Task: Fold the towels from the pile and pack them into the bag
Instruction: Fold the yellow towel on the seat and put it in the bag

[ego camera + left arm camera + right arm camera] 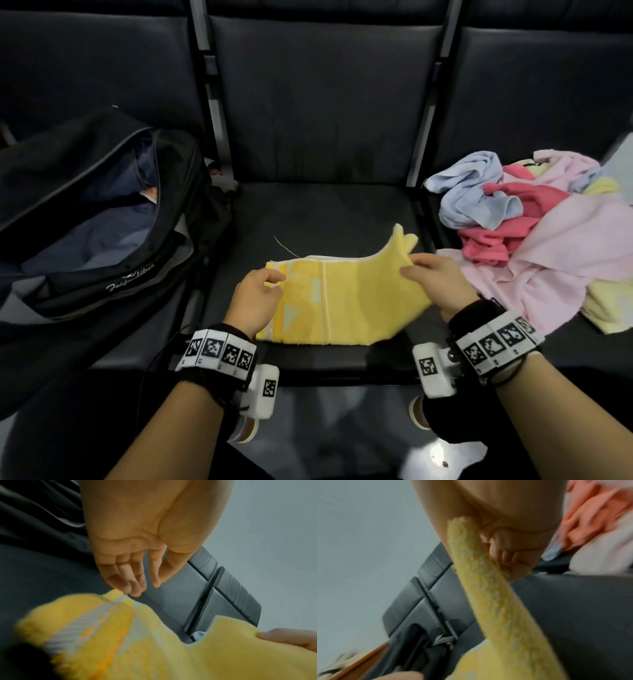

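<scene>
The right hand (433, 281) pinched a far corner of the yellow towel (346, 301), lifting it. The left hand's (255, 299) fingers (135, 586) hung loosely extended, tips just at the towel's left end. One towel lay on the middle seat (325, 209), long axis left-right. One bag (92, 219) gaped left; the pile (534, 222) lay right.

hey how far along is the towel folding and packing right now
Early on. The black bag on the left seat is unzipped, but no folded towel is clearly visible inside. In hand: the yellow towel, part-folded on the middle seat, right hand pinching its raised corner, left hand open at its left edge. Left: the towel pile on the right seat.
</scene>
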The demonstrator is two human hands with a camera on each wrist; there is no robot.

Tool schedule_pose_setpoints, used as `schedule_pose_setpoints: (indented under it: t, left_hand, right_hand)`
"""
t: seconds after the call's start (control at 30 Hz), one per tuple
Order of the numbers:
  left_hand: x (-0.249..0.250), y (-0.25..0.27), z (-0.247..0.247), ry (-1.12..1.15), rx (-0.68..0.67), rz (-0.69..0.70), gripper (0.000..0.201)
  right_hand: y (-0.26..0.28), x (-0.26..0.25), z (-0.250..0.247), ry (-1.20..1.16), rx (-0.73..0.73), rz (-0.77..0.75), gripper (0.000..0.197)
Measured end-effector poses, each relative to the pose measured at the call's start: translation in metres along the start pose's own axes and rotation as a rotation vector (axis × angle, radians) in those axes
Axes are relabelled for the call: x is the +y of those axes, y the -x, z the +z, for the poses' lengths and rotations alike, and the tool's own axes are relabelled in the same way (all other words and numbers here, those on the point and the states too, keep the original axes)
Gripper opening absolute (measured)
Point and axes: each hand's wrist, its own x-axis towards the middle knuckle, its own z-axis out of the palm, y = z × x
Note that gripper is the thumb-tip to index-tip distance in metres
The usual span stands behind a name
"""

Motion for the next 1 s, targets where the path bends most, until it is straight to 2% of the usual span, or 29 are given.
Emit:
schedule_pose_setpoints:
  t: [0.1, 0.17, 0.27, 0.37, 0.47, 0.57, 0.63, 0.73, 0.87, 1.0]
  left_hand:
    - [0.012, 0.005, 0.002, 0.325, -0.083, -0.092, 0.011]
    - [0.016, 0.008, 0.0, 0.49, -0.112, -0.193, 0.015]
    - [0.009, 0.007, -0.008, 0.597, -0.152, -0.309, 0.025]
    - [0.0, 0.007, -0.009, 0.443, -0.119, -0.324, 0.026]
    - [-0.002, 0.01, -0.001, 0.32, -0.103, -0.188, 0.045]
    - [0.003, 0.01, 0.003, 0.203, -0.012, -0.046, 0.042]
    - [0.006, 0.008, -0.001, 0.226, 0.056, 0.0, 0.043]
    - [-0.002, 0.002, -0.007, 0.207, 0.095, -0.048, 0.045]
    - [-0.022, 0.003, -0.003, 0.072, -0.014, -0.15, 0.044]
    - [-0.028, 0.0, 0.0, -0.009, -0.021, -0.123, 0.048]
  right_hand:
    - [0.01, -0.027, 0.047, 0.014, -0.104, -0.099, 0.008]
    - [0.018, -0.035, 0.085, 0.014, -0.213, -0.133, 0.009]
    - [0.033, -0.039, 0.127, -0.105, -0.453, -0.047, 0.031]
    - [0.034, -0.024, 0.129, -0.016, -0.434, -0.058, 0.035]
    - [0.029, -0.003, 0.109, 0.09, -0.342, -0.132, 0.029]
    - [0.03, 0.01, 0.094, 0.197, -0.318, -0.239, 0.024]
    - [0.033, 0.013, 0.091, 0.21, -0.332, -0.295, 0.025]
    - [0.04, 0.019, 0.094, 0.284, -0.392, -0.348, 0.024]
    - [0.046, 0.031, 0.1, 0.451, -0.48, -0.369, 0.022]
    - [0.046, 0.033, 0.1, 0.545, -0.494, -0.445, 0.024]
